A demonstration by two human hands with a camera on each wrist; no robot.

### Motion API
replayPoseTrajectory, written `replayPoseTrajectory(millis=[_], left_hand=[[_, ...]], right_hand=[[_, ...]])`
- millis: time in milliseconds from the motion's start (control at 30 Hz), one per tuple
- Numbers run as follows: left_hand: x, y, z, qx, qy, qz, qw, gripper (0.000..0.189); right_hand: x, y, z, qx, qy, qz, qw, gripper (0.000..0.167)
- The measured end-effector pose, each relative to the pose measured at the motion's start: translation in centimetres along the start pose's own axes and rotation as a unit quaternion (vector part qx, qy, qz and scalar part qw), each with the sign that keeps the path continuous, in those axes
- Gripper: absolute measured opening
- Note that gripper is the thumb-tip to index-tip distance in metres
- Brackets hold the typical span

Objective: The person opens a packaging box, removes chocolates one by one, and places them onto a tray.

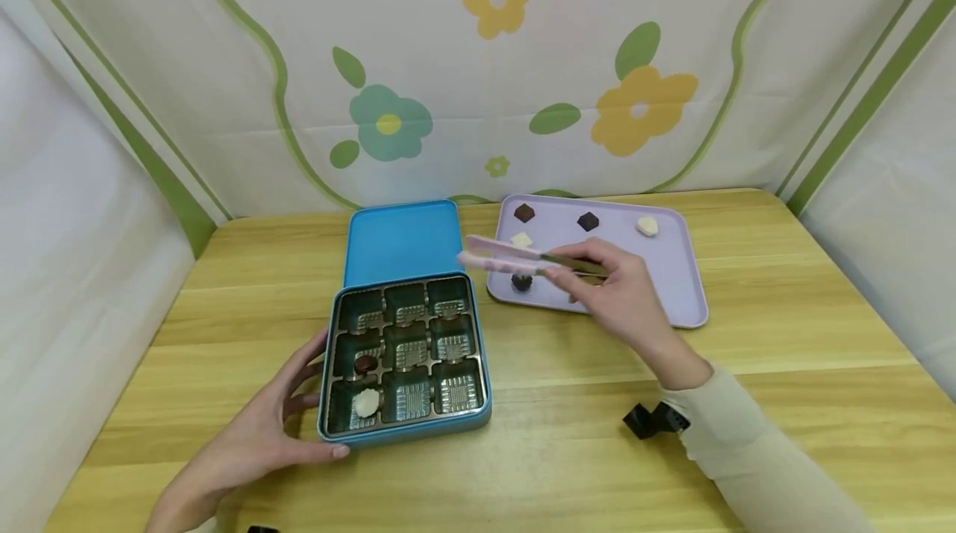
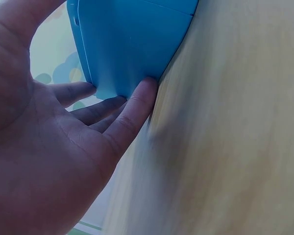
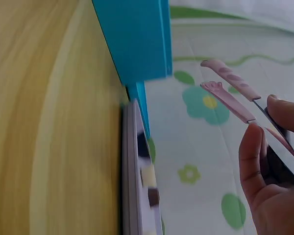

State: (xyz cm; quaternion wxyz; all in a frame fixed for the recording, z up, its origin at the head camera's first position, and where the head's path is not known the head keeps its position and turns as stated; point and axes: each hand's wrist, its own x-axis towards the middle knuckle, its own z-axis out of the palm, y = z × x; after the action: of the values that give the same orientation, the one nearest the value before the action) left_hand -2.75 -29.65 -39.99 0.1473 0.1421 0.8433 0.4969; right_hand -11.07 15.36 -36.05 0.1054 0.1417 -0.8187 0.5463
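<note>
My left hand (image 1: 257, 425) rests against the blue tin (image 1: 414, 435), fingers along its left side and thumb at the front left corner. In the left wrist view, fairly straight fingertips touch the tin's wall (image 2: 132, 44). Inside, a divided tray holds a brown chocolate (image 1: 366, 364) in its middle left compartment and a white chocolate (image 1: 366, 403) in the front left one. My right hand (image 1: 616, 288) holds pink-tipped tongs (image 1: 500, 257) above the left part of the lilac tray (image 1: 683, 284). Their tips (image 3: 228, 98) stand apart with nothing between them.
On the lilac tray lie a reddish-brown chocolate (image 1: 524, 212), a dark chocolate (image 1: 588, 222), a white piece (image 1: 647, 226), a cream square (image 1: 521, 240) and a dark round chocolate (image 1: 521, 282). Behind the tin lies a blue lid (image 1: 403, 242). A floral cloth (image 1: 448, 35) hangs behind the table.
</note>
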Motion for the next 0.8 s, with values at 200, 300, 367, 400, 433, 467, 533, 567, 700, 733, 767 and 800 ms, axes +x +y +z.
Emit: replayPoseTrajectory(millis=[200, 300, 367, 400, 433, 467, 533, 567, 700, 733, 767, 800], left_hand=[[-0.1, -0.1, 0.1, -0.003, 0.000, 0.001, 1.0000, 0.133], [0.0, -0.1, 0.1, -0.002, 0.000, 0.004, 1.0000, 0.132], [0.1, 0.0, 0.1, -0.003, -0.001, 0.005, 1.0000, 0.132], [0.1, 0.0, 0.1, -0.005, -0.002, 0.005, 1.0000, 0.131], [0.1, 0.0, 0.2, -0.005, -0.003, 0.005, 1.0000, 0.131], [0.1, 0.0, 0.2, -0.006, -0.004, 0.006, 1.0000, 0.131], [0.1, 0.0, 0.3, -0.005, -0.005, 0.008, 0.9999, 0.131], [0.1, 0.0, 0.3, -0.005, -0.005, 0.008, 0.9999, 0.131], [0.2, 0.0, 0.3, -0.005, -0.003, 0.009, 0.9999, 0.132], [0.2, 0.0, 0.3, -0.005, -0.003, 0.009, 0.9999, 0.132], [0.2, 0.0, 0.3, -0.006, -0.003, 0.009, 0.9999, 0.132], [0.2, 0.0, 0.3, -0.007, -0.004, 0.010, 0.9999, 0.132]], right_hand=[[0.3, -1.8, 3.8, 0.011, -0.074, -0.042, 0.9963, 0.019], [0.3, -2.6, 5.3, 0.014, -0.106, -0.068, 0.9919, 0.020], [0.3, -3.1, 6.2, 0.010, -0.124, -0.083, 0.9887, 0.020], [0.3, -3.3, 6.6, 0.007, -0.134, -0.092, 0.9867, 0.020], [0.3, -3.4, 7.0, 0.005, -0.143, -0.100, 0.9846, 0.020], [0.4, -3.6, 7.3, 0.003, -0.154, -0.108, 0.9822, 0.020], [0.5, -4.0, 7.9, -0.002, -0.176, -0.126, 0.9764, 0.019], [0.6, -4.1, 8.2, -0.008, -0.186, -0.135, 0.9731, 0.019], [1.2, -5.3, 9.0, -0.044, -0.226, -0.159, 0.9599, 0.019], [1.4, -5.6, 9.2, -0.059, -0.235, -0.161, 0.9566, 0.020], [1.7, -5.9, 9.4, -0.075, -0.245, -0.162, 0.9529, 0.020], [1.9, -6.4, 9.6, -0.092, -0.255, -0.162, 0.9488, 0.021]])
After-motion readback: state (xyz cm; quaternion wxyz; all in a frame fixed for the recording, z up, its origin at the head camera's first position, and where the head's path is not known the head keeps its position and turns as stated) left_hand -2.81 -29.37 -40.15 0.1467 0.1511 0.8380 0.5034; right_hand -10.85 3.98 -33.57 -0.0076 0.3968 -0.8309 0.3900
